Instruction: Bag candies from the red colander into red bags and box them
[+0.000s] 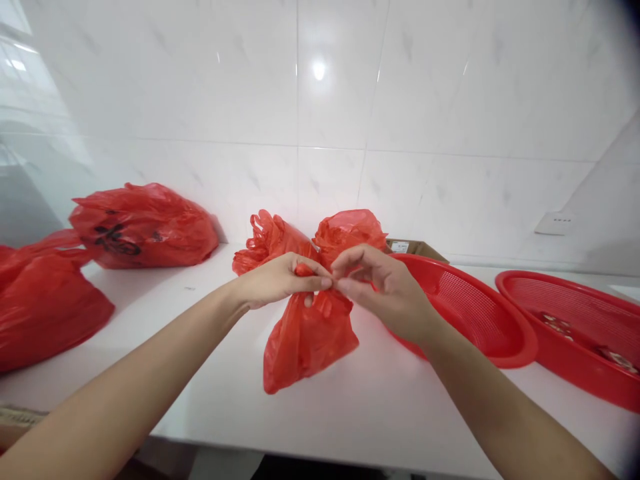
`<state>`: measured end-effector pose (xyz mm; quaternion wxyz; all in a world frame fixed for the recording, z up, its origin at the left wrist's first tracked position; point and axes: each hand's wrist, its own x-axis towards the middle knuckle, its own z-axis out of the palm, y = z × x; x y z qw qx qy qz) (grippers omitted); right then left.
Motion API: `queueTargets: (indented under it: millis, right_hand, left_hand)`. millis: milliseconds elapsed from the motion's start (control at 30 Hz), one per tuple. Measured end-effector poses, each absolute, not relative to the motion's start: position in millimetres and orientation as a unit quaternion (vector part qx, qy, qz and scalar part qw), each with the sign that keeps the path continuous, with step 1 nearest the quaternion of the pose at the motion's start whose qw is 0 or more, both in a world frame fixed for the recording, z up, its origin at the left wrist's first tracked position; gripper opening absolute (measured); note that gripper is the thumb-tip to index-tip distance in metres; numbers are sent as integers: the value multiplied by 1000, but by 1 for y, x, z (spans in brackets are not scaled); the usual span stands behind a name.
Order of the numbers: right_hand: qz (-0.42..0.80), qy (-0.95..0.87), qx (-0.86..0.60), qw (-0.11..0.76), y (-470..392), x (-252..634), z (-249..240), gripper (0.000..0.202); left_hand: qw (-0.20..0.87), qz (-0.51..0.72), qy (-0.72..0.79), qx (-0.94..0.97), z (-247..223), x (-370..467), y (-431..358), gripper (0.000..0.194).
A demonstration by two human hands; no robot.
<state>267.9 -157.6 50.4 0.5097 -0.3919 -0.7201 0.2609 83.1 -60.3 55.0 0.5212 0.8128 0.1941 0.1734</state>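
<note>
I have one view, from the camera worn on my head. It looks from above and behind my fingers (314,285), facing forward and down at them, near enough that they sit large, just below mid-view. My bare forearms (150,373) slant in towards them from the two lower corners. Beneath my fingers the view slopes down over the bench (390,413), whose front edge runs along the bottom; beyond them it meets the tiled wall (225,100) almost square on. It spreads wide to either side of my fingers.
</note>
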Motion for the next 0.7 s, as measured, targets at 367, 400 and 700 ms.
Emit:
queueTargets:
  millis: [367,400,700]
  right_hand:
    - [429,-638,-429,474,-115,269,0,32]
    - [435,-644,-420,469,-116,271,1,30]
    - [94,-785,-496,359,-139,291,14,31]
  left_hand:
    - [70,336,298,891,23,93,-69,34]
    - [58,350,286,890,21,93,-68,36]
    - [30,213,240,947,14,59,-65,40]
